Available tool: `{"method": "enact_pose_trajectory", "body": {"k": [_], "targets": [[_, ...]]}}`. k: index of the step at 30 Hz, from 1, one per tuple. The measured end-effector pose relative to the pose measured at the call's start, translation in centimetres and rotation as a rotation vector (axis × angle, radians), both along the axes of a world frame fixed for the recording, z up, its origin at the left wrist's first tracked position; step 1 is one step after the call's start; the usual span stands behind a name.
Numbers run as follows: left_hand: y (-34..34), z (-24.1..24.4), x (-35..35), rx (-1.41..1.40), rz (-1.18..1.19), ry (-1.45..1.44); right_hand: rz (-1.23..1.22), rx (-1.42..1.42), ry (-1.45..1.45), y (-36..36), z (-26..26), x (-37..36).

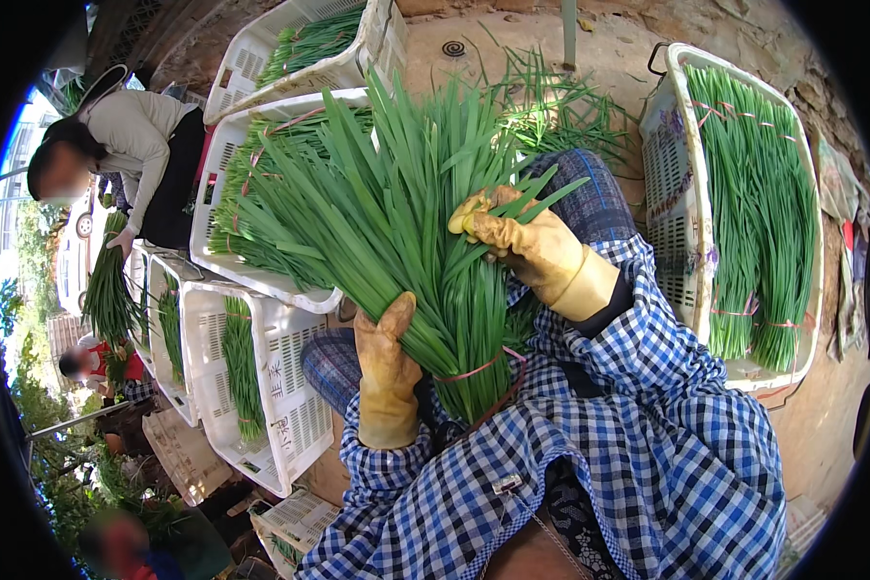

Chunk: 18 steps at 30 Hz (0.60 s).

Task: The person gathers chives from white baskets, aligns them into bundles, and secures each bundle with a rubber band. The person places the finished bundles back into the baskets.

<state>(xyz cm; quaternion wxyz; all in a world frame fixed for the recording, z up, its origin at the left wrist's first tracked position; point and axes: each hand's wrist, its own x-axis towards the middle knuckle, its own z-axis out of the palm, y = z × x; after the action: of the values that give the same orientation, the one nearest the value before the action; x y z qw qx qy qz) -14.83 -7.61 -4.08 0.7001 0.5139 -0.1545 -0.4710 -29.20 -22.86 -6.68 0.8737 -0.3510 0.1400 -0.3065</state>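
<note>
A large bunch of Chinese chives (413, 239) lies across my lap, its flat green leaves fanned away from me. Near its lower end runs a pink tie (471, 368). My left hand (390, 370), in a stained yellow rubber glove, clasps the bunch's left side with the thumb on top. On the other side, my right hand (525, 243), gloved alike, has its fingers curled over some leaves, a few blades sticking out past them. A reddish cord or strap (511, 391) passes by the tied end. The bunch hides part of both palms.
White plastic crates hold tied chives: one at right (674, 217), one at front left (290, 290), another behind it (221, 109), and one lower left (203, 348). Loose leaves (562, 109) litter the floor near a mosquito coil (453, 48). A person (141, 145) bends at left holding chives.
</note>
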Motion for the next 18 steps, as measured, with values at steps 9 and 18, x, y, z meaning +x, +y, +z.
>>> {"method": "enact_pose_trajectory", "body": {"k": [9,18], "targets": [[0.7,-0.9,0.4,0.069,0.03,0.009,-1.041,-1.402,0.843,-10.5,5.3,-8.7],[0.4,0.1,-0.5,0.037,-0.024,-0.005,-0.251,-0.665,0.601,-5.5,12.1,-9.1]]}}
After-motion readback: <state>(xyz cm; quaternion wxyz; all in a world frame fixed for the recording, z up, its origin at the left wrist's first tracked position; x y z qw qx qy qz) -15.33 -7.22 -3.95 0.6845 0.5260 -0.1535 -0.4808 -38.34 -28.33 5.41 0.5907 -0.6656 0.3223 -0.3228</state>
